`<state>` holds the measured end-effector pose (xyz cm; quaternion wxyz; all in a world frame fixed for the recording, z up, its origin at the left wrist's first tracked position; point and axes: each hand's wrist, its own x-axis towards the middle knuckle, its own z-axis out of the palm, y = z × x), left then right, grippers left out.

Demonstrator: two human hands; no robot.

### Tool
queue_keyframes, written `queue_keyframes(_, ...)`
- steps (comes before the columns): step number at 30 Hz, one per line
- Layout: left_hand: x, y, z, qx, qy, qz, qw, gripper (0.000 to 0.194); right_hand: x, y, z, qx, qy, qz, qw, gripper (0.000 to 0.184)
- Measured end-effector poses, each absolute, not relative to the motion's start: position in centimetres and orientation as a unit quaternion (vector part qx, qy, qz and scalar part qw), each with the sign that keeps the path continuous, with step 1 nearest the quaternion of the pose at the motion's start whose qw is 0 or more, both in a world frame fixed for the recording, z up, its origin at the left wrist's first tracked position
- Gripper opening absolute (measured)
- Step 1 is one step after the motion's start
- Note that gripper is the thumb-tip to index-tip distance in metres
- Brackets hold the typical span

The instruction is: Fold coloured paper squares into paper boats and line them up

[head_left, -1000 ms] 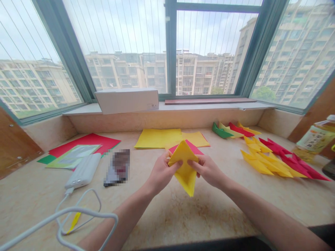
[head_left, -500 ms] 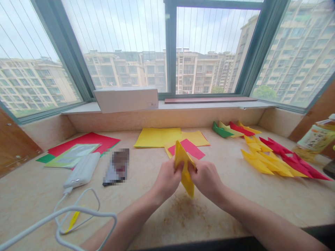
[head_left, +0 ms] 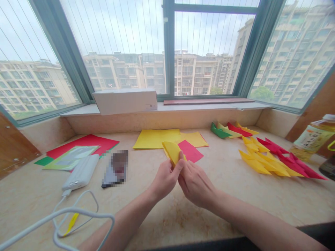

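Note:
A folded piece of yellow paper (head_left: 172, 152) is held up over the counter between my two hands. My left hand (head_left: 167, 177) grips its near left part, the thumb lying across the front. Closed round the lower right end is my right hand (head_left: 195, 179), pressed against the left one, so that end of the paper is hidden. Just behind the hands lies a flat pink-red sheet (head_left: 192, 151). Farther back are a stack of yellow sheets (head_left: 155, 138) and a lighter yellow sheet (head_left: 195, 138).
Several yellow folded paper boats (head_left: 261, 162) and red ones (head_left: 298, 162) sit at right, a green one (head_left: 221, 130) behind. An oil bottle (head_left: 315, 136) stands far right. At left are red paper (head_left: 89, 141), a white power bank (head_left: 81, 172), a cable (head_left: 78, 211) and a pixelated object (head_left: 116, 170).
The yellow paper has turned from upright with its sides spread to a flatter, leftward tilt. My right hand has moved left and closed over its lower end, against my left hand.

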<state>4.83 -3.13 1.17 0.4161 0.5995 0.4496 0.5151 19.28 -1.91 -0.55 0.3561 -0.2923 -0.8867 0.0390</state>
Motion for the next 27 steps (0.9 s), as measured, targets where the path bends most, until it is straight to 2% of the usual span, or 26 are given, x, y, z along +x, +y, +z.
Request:
queue_keyframes(5, 4.3, -2.2, 0.9, 0.472, 0.34, 0.605, 0.543, 0.045, 20.4, -0.1, 0.1, -0.344, -0.783, 0.188, 0.483, 0.04)
queue_keyframes(7, 4.5, -2.2, 0.8, 0.452, 0.299, 0.633, 0.553, 0.043, 20.7, 0.4, 0.3, -0.365, -0.75, 0.266, 0.484, 0.043)
queue_keyframes(10, 4.7, -2.4, 0.4, 0.458, 0.269, 0.645, 0.55, 0.041, 20.9, 0.9, 0.3, -0.35, -0.739, 0.376, 0.436, 0.044)
queue_keyframes(12, 4.7, -2.5, 0.3, 0.467, 0.26, 0.641, 0.551, 0.039, 21.0, 0.9, 0.3, -0.347, -0.746, 0.375, 0.426, 0.046)
queue_keyframes(17, 4.4, -2.6, 0.6, 0.434, 0.231, 0.652, 0.577, 0.027, 21.5, 0.6, 0.7, -0.325, -0.776, 0.285, 0.459, 0.043)
queue_keyframes(20, 4.2, -2.9, 0.9, 0.435, 0.214, 0.637, 0.599, 0.022, 21.9, 0.5, 0.7, -0.268, -0.808, 0.326, 0.412, 0.043)
queue_keyframes(23, 4.1, -3.0, 1.1, 0.446, 0.212, 0.623, 0.606, 0.025, 22.1, 0.6, 0.7, -0.256, -0.814, 0.391, 0.345, 0.043)
queue_keyframes(27, 3.9, -2.5, 1.4, 0.416, 0.218, 0.677, 0.566, 0.027, 22.0, 0.6, 0.7, -0.288, -0.815, 0.354, 0.357, 0.04)
